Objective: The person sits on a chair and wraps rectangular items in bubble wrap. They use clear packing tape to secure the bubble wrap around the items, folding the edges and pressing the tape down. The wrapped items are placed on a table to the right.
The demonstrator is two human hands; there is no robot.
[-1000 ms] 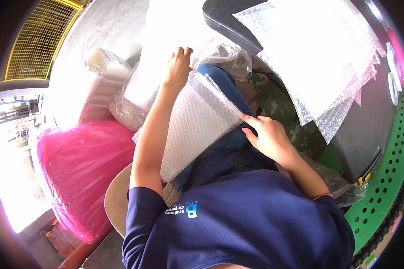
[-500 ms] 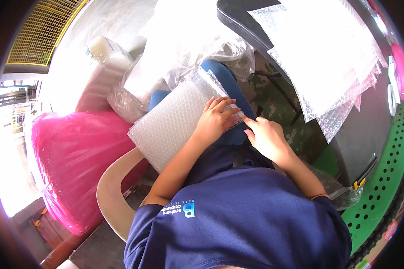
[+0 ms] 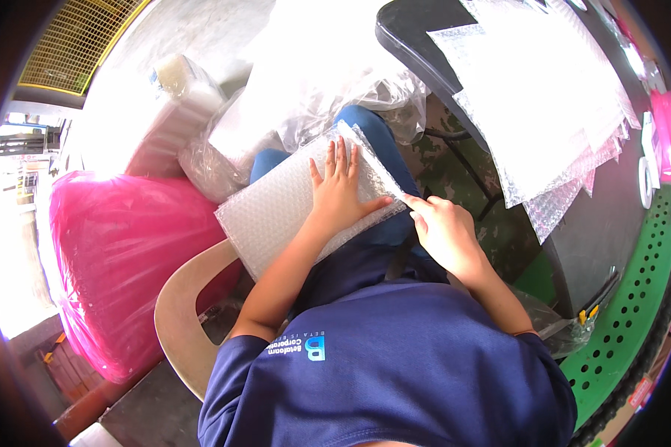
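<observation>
A clear bubble wrap pouch (image 3: 276, 197) lies slanted across my lap, with a glossy strip along its right-hand edge. My left hand (image 3: 338, 195) is open on top of it, palm down and fingers spread, the thumb pointing toward the near right corner. At that corner my right hand (image 3: 447, 227) has its fingers curled in and its index finger extended onto the pouch's edge. The thumb sits close below, and the corner appears pinched between them, though the grip is partly hidden.
Right of me, bubble wrap sheets (image 3: 537, 112) are piled on a dark table (image 3: 574, 261). A tape roll (image 3: 645, 182) and a yellow-and-black cutter (image 3: 590, 313) are by its edge. Pink wrapped bundle (image 3: 119, 261) and chair armrest (image 3: 179, 305) are left; clear plastic bags (image 3: 380, 93) lie ahead.
My left hand has moved off the strip, leftward onto the pouch's face, and its fingers have spread flat. My right hand stays at the corner. The view has shifted slightly.
</observation>
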